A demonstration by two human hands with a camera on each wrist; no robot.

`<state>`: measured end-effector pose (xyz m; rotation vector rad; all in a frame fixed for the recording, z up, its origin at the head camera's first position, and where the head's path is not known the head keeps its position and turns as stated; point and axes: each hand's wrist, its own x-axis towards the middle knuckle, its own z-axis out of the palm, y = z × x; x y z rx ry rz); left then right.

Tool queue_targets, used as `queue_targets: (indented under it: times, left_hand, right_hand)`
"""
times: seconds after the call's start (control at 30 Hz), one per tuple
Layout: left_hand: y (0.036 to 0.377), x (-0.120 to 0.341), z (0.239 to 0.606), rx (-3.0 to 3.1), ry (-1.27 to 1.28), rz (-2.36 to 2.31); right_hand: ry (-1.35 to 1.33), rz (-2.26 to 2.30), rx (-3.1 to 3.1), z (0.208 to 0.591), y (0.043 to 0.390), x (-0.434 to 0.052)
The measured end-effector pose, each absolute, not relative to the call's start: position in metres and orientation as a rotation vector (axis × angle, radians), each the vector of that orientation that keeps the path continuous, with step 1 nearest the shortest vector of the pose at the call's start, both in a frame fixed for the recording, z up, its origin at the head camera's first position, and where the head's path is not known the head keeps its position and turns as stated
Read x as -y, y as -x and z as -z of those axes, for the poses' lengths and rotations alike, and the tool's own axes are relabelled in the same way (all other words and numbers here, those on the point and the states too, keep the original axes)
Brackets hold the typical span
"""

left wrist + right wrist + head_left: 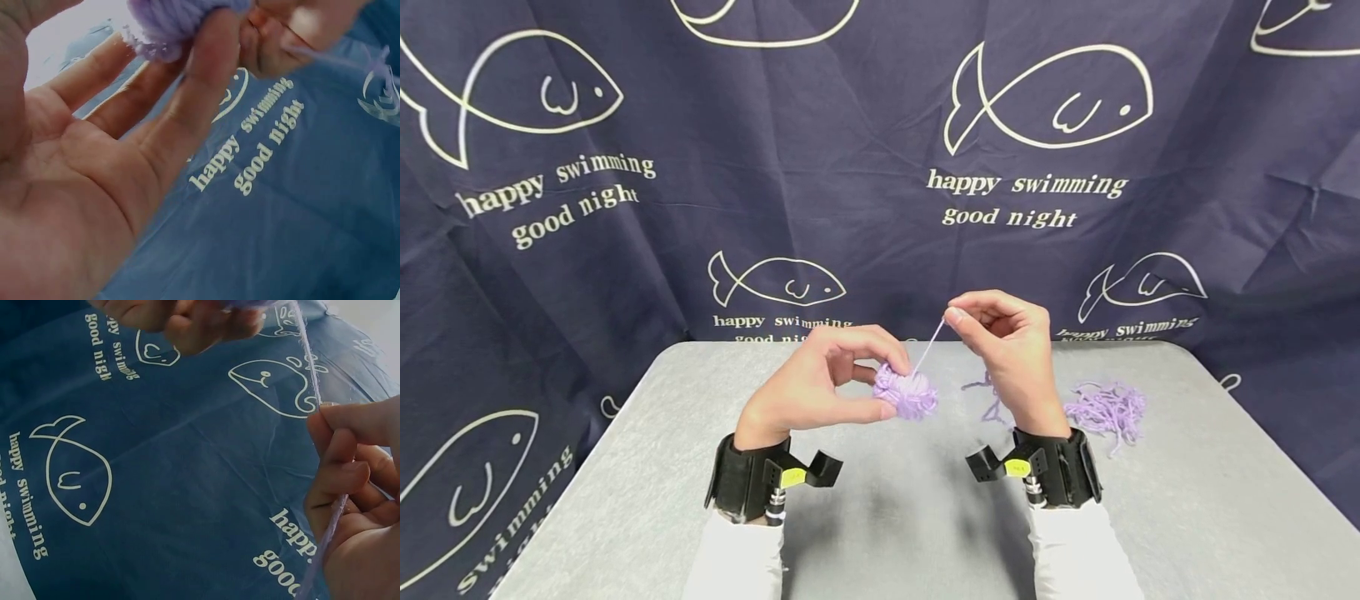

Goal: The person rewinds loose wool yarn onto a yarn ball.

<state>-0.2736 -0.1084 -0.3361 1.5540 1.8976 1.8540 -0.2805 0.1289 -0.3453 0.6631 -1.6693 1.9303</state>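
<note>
Lilac fluffy yarn pompom (907, 393) is pinched by the left hand (820, 383); its thin strand (929, 347) is pulled taut, up-right, by the right hand's (1011, 350) pinching fingertips.

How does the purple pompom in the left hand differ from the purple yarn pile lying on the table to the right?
The pompom is a compact, rounded bundle; the yarn pile is loose, scattered strands. The pompom is held above the table by the left hand; the pile lies flat, untouched. A strand runs from the pompom to the right hand. Both are lilac yarn.
</note>
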Motion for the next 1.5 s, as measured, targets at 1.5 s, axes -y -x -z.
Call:
queue_targets:
  times: [1.5]
  left_hand:
    - [0.277,0.091,0.34,-2.158,-1.161,-1.924]
  right_hand:
    - [-0.703,-1.876,1.706,0.344,0.277,-0.13]
